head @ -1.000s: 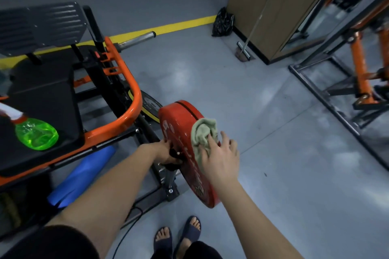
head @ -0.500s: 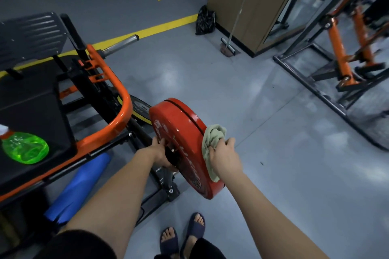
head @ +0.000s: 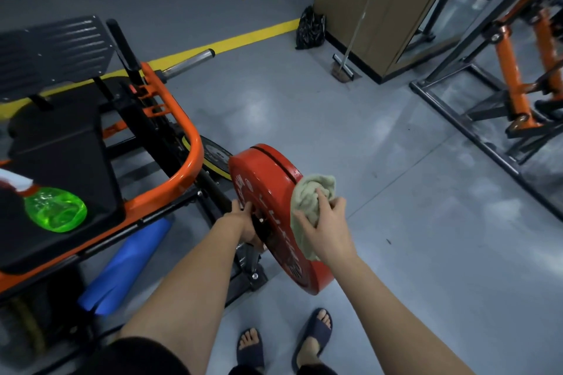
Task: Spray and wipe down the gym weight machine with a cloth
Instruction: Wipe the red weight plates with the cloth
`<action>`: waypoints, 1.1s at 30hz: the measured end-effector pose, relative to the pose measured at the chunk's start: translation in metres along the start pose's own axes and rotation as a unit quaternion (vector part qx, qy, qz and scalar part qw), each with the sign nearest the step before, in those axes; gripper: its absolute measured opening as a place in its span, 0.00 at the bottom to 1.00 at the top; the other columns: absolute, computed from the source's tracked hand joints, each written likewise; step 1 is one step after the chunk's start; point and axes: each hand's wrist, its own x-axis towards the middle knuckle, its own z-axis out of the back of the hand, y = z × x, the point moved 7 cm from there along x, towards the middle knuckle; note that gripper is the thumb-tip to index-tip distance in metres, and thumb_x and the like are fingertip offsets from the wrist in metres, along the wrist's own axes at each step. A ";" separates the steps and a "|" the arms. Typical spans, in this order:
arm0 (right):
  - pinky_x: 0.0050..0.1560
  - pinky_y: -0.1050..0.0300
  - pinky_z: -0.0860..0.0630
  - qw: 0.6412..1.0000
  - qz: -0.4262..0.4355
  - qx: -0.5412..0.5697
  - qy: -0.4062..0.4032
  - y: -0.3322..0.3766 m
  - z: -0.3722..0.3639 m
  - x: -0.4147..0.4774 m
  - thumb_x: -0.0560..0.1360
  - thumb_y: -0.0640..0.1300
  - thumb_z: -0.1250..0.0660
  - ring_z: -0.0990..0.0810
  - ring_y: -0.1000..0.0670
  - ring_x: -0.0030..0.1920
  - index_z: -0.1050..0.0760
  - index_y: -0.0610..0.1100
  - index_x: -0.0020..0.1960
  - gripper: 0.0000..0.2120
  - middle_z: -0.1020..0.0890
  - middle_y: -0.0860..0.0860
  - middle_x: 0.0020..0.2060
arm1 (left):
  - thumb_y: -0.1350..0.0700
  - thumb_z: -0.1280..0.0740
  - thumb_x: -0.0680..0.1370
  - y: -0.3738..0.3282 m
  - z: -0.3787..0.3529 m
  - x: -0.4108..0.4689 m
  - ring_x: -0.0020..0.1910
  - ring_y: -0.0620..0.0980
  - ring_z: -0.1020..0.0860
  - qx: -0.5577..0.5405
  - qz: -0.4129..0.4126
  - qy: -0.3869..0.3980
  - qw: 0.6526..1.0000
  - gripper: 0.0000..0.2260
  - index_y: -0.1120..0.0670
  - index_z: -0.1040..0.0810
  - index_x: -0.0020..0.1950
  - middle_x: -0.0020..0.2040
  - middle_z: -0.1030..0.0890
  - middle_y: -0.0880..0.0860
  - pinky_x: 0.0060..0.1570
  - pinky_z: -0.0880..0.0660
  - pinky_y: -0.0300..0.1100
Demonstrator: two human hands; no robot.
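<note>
red plate [head: 268, 179] rim, right hand [head: 327, 228] gripping cloth [head: 313, 189]

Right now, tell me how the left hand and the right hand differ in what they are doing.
The left hand holds the red weight plate bare at its dark centre; the right hand pinches a bunched cloth. The left hand is on the plate's lettered face, the right hand at its outer rim. Both hands are on the same plate.
</note>
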 end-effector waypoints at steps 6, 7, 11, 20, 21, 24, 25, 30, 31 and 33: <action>0.73 0.46 0.36 0.994 -0.083 -0.064 0.011 -0.082 -0.022 -0.038 0.80 0.65 0.47 0.38 0.38 0.70 0.31 0.34 0.70 0.36 0.36 0.40 0.68 | 0.41 0.22 0.68 0.000 -0.002 0.011 0.73 0.61 0.32 0.026 0.016 0.003 1.000 0.61 0.46 0.67 0.82 0.79 0.57 0.58 0.68 0.26 0.50; 0.77 0.46 0.41 0.996 -0.077 -0.034 0.007 -0.075 -0.025 -0.033 0.82 0.62 0.46 0.42 0.38 0.74 0.35 0.33 0.73 0.35 0.39 0.39 0.73 | 0.41 0.23 0.68 0.001 -0.004 0.015 0.73 0.61 0.32 0.026 0.023 0.004 0.999 0.60 0.45 0.67 0.82 0.78 0.57 0.58 0.67 0.26 0.50; 0.81 0.47 0.51 0.997 0.044 0.013 -0.057 0.000 -0.023 0.005 0.85 0.57 0.48 0.53 0.45 0.81 0.44 0.35 0.79 0.32 0.46 0.40 0.81 | 0.39 0.26 0.69 0.001 -0.007 0.019 0.77 0.64 0.39 0.053 0.035 -0.005 0.998 0.56 0.44 0.64 0.82 0.81 0.60 0.58 0.69 0.27 0.52; 0.80 0.37 0.48 0.981 0.109 -0.156 -0.025 0.020 -0.035 0.000 0.82 0.63 0.44 0.49 0.36 0.81 0.48 0.44 0.83 0.38 0.48 0.42 0.82 | 0.35 0.24 0.65 0.005 -0.007 0.016 0.79 0.62 0.41 0.047 0.054 -0.018 0.997 0.58 0.43 0.59 0.83 0.81 0.60 0.56 0.72 0.30 0.54; 0.78 0.36 0.43 0.980 0.097 -0.174 -0.024 0.012 -0.038 -0.007 0.79 0.63 0.40 0.44 0.33 0.79 0.46 0.42 0.82 0.40 0.44 0.40 0.81 | 0.37 0.24 0.67 0.006 -0.006 0.013 0.77 0.62 0.37 0.036 0.047 -0.023 0.998 0.57 0.44 0.60 0.83 0.80 0.58 0.57 0.71 0.29 0.53; 0.68 0.33 0.30 0.979 0.069 -0.192 -0.013 -0.013 -0.044 -0.019 0.71 0.64 0.29 0.32 0.29 0.71 0.42 0.43 0.80 0.47 0.37 0.35 0.77 | 0.43 0.24 0.70 0.005 -0.006 0.012 0.75 0.62 0.33 0.001 0.031 -0.016 0.999 0.57 0.46 0.65 0.82 0.80 0.62 0.59 0.70 0.29 0.51; 0.67 0.34 0.29 0.980 0.059 -0.189 -0.016 -0.017 -0.040 -0.019 0.71 0.65 0.28 0.31 0.29 0.70 0.44 0.46 0.81 0.48 0.38 0.35 0.77 | 0.42 0.24 0.69 0.005 -0.006 0.011 0.76 0.62 0.34 -0.006 0.030 -0.013 0.999 0.58 0.46 0.65 0.82 0.80 0.64 0.58 0.70 0.29 0.51; 0.75 0.38 0.44 0.978 0.032 -0.203 0.023 -0.005 -0.031 -0.012 0.75 0.66 0.33 0.45 0.33 0.77 0.62 0.52 0.82 0.51 0.54 0.37 0.80 | 0.44 0.24 0.70 0.008 -0.007 0.014 0.74 0.62 0.33 -0.004 0.026 -0.026 0.999 0.57 0.47 0.64 0.82 0.78 0.57 0.57 0.68 0.28 0.51; 0.76 0.37 0.46 0.977 0.033 -0.208 0.024 -0.001 -0.031 -0.011 0.75 0.66 0.33 0.46 0.33 0.77 0.62 0.51 0.82 0.51 0.55 0.36 0.80 | 0.44 0.24 0.70 0.008 -0.007 0.016 0.73 0.62 0.32 -0.006 0.026 -0.026 0.999 0.57 0.47 0.64 0.82 0.77 0.56 0.58 0.68 0.27 0.52; 0.77 0.34 0.48 0.976 0.047 -0.211 0.018 0.003 -0.034 -0.007 0.76 0.66 0.35 0.49 0.32 0.78 0.62 0.49 0.83 0.50 0.56 0.35 0.80 | 0.41 0.23 0.69 0.006 -0.009 0.018 0.72 0.62 0.32 0.002 0.022 -0.016 1.000 0.57 0.47 0.63 0.83 0.77 0.54 0.57 0.67 0.27 0.52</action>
